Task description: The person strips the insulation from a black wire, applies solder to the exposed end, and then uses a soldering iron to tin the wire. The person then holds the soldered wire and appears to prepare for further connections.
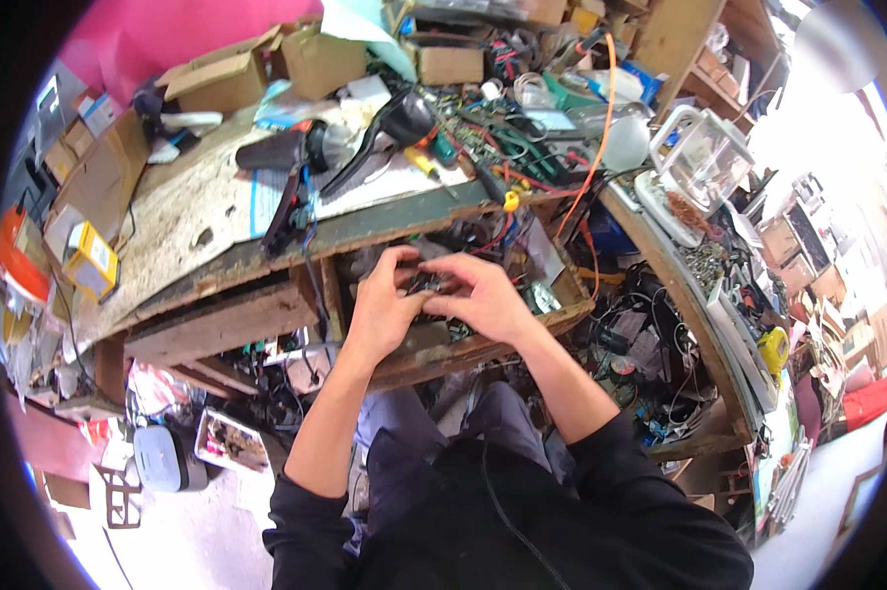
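Both hands are over an open wooden drawer [564, 317] pulled out from the workbench. My left hand [382, 313] has its fingers curled, with thumb and fingertips close to the other hand. My right hand [487, 298] curves in from the other side, its thumb near the left thumb. Between the fingertips is a small dark cluster [426, 283], too small and too covered to name. Loose small parts and wires lie in the drawer around and below the hands, partly hidden by them.
On the worn bench top [173, 231] lie a black hair dryer [404, 118], a dark cylindrical appliance [281, 149], a yellow screwdriver [422, 162] and tangled tools. An orange cable [600, 147] hangs down past the drawer. Right, a side bench [714, 349] carries cluttered parts. Cardboard boxes [217, 81] stand behind.
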A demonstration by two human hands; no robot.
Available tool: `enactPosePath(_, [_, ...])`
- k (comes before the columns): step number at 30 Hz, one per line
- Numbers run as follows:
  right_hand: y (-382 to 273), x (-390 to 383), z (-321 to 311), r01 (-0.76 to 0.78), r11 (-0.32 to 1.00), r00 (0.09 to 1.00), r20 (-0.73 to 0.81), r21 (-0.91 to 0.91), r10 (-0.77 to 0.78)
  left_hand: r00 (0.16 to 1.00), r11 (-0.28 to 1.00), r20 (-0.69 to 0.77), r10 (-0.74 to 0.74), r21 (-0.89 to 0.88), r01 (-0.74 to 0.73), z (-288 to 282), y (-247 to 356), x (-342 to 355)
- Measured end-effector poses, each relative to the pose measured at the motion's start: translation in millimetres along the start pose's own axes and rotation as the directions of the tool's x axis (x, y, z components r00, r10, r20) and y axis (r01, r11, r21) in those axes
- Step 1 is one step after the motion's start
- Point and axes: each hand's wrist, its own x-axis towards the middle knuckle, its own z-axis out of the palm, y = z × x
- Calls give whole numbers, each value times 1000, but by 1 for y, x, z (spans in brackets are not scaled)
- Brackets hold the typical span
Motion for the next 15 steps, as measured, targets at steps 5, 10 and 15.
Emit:
enactPosePath(5, [13, 8, -2, -258, 951, 964, 105, 171, 243, 999, 1000, 36, 4, 17, -5, -4, -10, -3])
enactPosePath(10, [22, 10, -7, -341, 891, 940, 109, 301, 323, 999, 989, -28, -25, -144, 21, -13, -8, -7])
enactPosePath(15, [17, 7, -6, -362, 906, 932, 112, 220, 345, 986, 920, -118, -119, -387, 65, -62, 27, -32])
